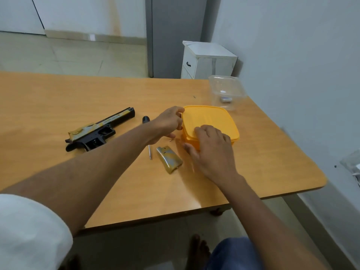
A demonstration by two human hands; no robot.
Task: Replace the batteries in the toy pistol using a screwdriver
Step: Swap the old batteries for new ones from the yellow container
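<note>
Left hand (169, 121) pinches the lid edge of one yellow box (211, 124); right hand (211, 151) lies fingers-flat on the lid, thumb at its side. Beside them on the table (58, 90): one screwdriver (147, 136), one grip cover (169, 159), one pistol (100, 129). One clear tub (227, 91) holds perhaps two small items, blurred.

table (58, 98): smooth wood, slight sheen; yellow box (214, 117): matt plastic; clear tub (227, 90): glossy plastic

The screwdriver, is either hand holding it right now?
No, the screwdriver lies on the table, while both hands are at the yellow container.
</note>
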